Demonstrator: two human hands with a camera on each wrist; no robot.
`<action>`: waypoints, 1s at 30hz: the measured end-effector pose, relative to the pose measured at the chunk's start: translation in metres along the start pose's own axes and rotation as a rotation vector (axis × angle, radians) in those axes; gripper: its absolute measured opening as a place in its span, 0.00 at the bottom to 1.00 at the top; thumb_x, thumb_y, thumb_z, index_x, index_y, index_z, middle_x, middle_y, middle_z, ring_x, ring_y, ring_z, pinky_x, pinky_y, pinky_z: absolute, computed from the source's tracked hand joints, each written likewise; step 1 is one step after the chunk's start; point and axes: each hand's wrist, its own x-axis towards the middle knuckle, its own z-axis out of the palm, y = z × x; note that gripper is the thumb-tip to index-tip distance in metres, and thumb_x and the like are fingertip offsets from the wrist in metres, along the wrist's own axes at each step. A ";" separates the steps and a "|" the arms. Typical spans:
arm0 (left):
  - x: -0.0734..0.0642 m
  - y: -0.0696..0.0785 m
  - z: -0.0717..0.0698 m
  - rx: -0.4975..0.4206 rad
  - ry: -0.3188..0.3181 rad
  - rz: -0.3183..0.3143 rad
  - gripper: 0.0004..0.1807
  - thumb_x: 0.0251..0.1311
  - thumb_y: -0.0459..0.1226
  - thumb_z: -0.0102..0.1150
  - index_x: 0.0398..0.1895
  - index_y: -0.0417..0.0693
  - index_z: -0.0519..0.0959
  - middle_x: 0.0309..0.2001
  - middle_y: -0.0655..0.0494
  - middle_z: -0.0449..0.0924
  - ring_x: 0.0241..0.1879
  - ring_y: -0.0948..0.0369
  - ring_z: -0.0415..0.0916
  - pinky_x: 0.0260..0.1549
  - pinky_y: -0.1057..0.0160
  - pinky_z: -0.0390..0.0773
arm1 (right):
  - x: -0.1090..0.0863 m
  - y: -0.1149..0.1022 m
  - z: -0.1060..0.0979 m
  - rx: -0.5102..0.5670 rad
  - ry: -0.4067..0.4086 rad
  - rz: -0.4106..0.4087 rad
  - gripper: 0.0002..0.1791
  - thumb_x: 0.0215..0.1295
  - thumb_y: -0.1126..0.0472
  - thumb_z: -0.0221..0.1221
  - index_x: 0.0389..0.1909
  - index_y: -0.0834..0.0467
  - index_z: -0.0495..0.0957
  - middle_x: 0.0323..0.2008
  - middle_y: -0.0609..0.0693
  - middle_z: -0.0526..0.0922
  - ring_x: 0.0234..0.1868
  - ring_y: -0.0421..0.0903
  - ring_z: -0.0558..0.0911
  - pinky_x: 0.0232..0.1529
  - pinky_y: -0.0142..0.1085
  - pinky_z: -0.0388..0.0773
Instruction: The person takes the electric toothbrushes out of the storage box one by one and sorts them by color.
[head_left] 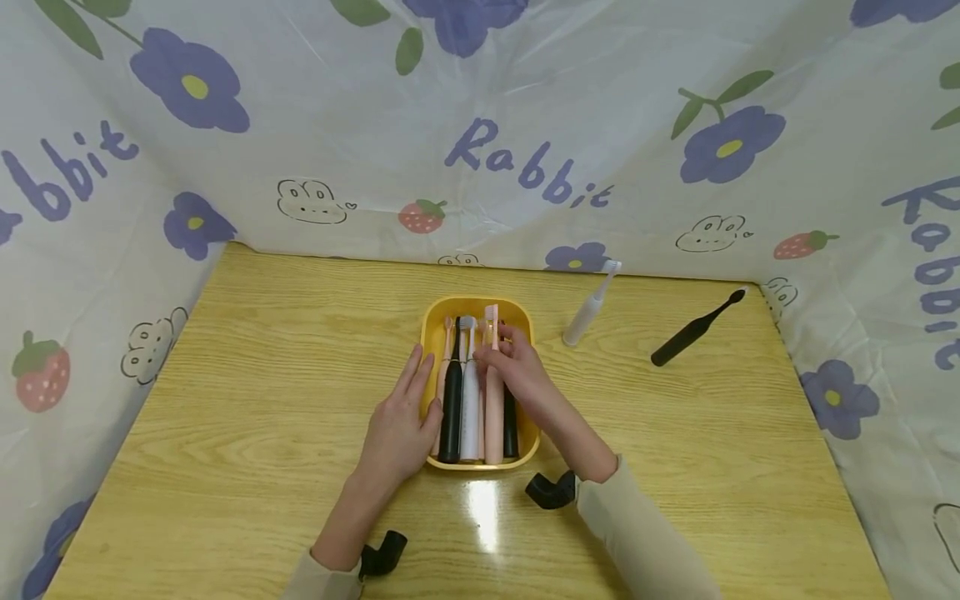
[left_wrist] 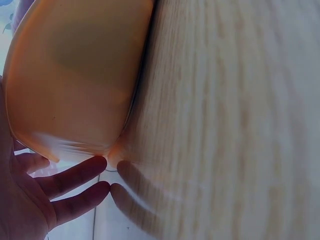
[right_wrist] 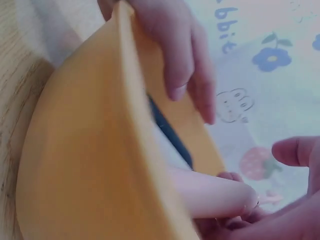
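A yellow basket (head_left: 431, 321) holds several electric toothbrushes in pink, black and white. My right hand (head_left: 521, 371) reaches over its right rim. The fingers curl about the neck of a pink electric toothbrush (head_left: 493, 417), and the thumb crosses above it. In the right wrist view that pink handle (right_wrist: 215, 192) slopes up past the rim. My left hand (head_left: 401, 421) rests along the basket's left side with loosely extended fingers. Next to the pink handle lie a white toothbrush (head_left: 470, 417) and a black toothbrush (head_left: 452, 408). The right fingers are partly hidden.
To the right on the wooden table (head_left: 285, 350) lie a white electric toothbrush (head_left: 585, 321) and, farther right, a black electric toothbrush (head_left: 682, 340). A patterned cloth (head_left: 375, 142) hangs behind and at both sides. Black wrist mounts (head_left: 551, 490) sit by the sleeves.
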 end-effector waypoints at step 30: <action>0.000 -0.001 0.003 -0.021 0.009 -0.001 0.35 0.71 0.37 0.53 0.80 0.42 0.59 0.81 0.49 0.49 0.12 0.66 0.58 0.16 0.64 0.68 | -0.087 -0.016 -0.059 -0.372 0.006 -0.582 0.18 0.71 0.75 0.58 0.60 0.70 0.73 0.46 0.63 0.85 0.49 0.56 0.86 0.45 0.39 0.84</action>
